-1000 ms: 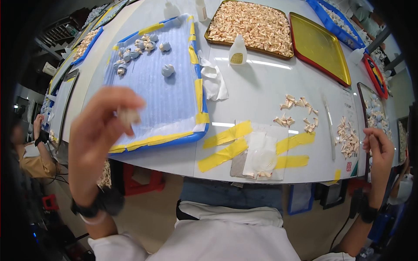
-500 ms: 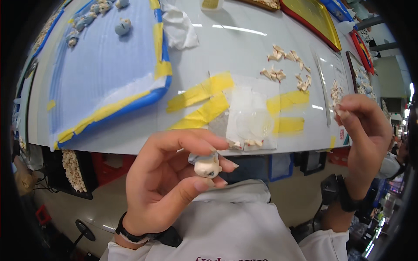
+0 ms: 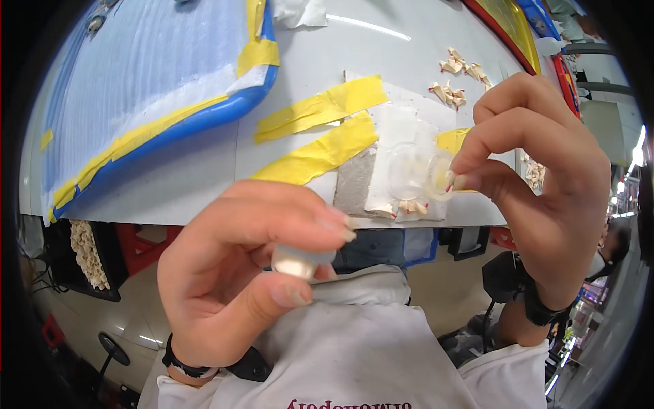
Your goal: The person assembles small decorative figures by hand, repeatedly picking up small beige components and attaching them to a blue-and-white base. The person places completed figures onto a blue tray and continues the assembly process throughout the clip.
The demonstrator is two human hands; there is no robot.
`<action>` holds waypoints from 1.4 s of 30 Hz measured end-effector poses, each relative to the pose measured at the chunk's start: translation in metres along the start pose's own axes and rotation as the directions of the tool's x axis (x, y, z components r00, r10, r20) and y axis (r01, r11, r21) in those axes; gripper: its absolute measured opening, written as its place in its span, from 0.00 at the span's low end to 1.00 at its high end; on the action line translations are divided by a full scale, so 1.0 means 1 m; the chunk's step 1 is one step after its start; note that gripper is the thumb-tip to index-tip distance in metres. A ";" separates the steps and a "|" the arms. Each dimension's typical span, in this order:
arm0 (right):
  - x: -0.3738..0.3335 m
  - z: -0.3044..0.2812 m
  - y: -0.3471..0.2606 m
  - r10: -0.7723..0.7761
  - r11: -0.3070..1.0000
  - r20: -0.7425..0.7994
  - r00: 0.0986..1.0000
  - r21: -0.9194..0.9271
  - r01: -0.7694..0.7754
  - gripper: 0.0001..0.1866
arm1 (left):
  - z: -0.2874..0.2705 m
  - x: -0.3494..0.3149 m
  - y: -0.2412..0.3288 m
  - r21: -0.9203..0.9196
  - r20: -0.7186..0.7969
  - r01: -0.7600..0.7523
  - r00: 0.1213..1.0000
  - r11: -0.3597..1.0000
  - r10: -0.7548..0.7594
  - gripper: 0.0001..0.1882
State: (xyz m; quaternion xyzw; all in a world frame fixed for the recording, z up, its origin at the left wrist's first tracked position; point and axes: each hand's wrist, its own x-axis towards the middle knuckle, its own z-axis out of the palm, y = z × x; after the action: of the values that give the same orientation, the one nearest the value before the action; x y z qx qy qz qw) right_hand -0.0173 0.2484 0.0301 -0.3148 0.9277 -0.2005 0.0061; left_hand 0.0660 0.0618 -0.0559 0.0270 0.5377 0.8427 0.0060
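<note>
My left hand point(image 3: 218, 273) is closed round a small cream-and-pale-blue figurine head point(image 3: 294, 263), held between thumb and fingers in front of the table edge. The head is blurred, and its painted face is turned out of sight. My right hand point(image 3: 545, 157) pinches a tiny cream piece with a red tip point(image 3: 449, 178). Its fingertips are over the clear round discs point(image 3: 411, 172) on a white pad taped to the table. I cannot tell whether the piece touches them. Similar red-tipped pieces point(image 3: 412, 207) lie at the pad's near edge.
At the left is a blue-rimmed tray point(image 3: 225, 110) lined with pale sheeting. Yellow tape strips point(image 3: 320, 112) run beside the pad. More red-tipped pieces point(image 3: 451, 95) lie farther back, near a yellow tray with a red rim point(image 3: 507, 31). Below the table, a black bin point(image 3: 112, 262) holds cream pieces.
My right hand has moved left from the far-right pieces to the clear discs. The figurine head has been turned in my left hand, hiding its face. The whole view has shifted.
</note>
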 end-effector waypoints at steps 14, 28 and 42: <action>-0.037 0.007 -0.009 0.224 0.790 -0.191 0.956 0.609 -0.063 0.13 | 0.008 0.010 0.010 0.082 0.239 -0.015 0.971 0.997 -0.005 0.20; -0.058 0.030 -0.016 0.024 0.806 -0.213 0.977 0.582 0.107 0.10 | 0.029 0.011 0.010 0.449 0.339 -0.447 0.886 0.774 0.315 0.16; -0.032 -0.007 0.026 0.051 0.958 -0.257 0.965 0.287 0.026 0.08 | 0.013 0.016 0.015 0.637 0.251 -0.411 0.910 0.652 0.329 0.25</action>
State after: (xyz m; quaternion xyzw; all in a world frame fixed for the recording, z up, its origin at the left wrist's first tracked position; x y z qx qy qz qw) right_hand -0.0073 0.2882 0.0230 -0.2755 0.8833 -0.3729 -0.0696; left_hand 0.0507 0.0683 -0.0361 0.1840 0.7885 0.5684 -0.1458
